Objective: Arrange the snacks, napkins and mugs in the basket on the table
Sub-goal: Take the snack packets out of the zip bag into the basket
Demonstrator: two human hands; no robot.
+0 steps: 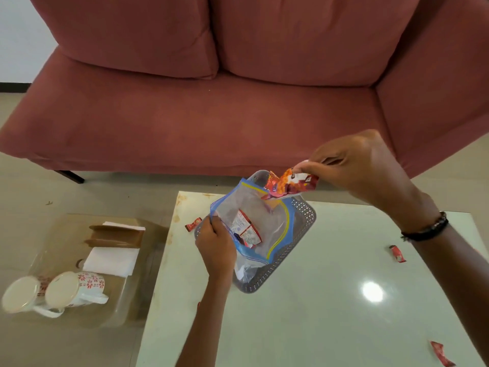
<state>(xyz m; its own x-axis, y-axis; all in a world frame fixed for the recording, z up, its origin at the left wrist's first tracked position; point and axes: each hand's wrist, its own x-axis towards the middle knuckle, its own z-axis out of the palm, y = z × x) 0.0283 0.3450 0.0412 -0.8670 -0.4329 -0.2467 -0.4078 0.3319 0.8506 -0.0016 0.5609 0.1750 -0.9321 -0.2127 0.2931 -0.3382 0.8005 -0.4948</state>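
Bagging snacks: left hand (215, 245) grips the near rim of the clear blue-edged zip bag (254, 221), which sits over the grey perforated plastic basket (299, 234). Right hand (362, 165) pinches red foil snack packets (289, 184) at the bag's 1 o'clock mouth; next they likely drop inside. Loose red packet (397, 253) at 3 o'clock, floral white mugs (76, 287) and white napkins (111, 260) at 9 o'clock remain outside on the glossy white table (344, 313) and side surface.

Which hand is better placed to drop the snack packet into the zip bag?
Right. The right hand already pinches the snack packet above the bag's mouth; the left hand holds the zip bag open.
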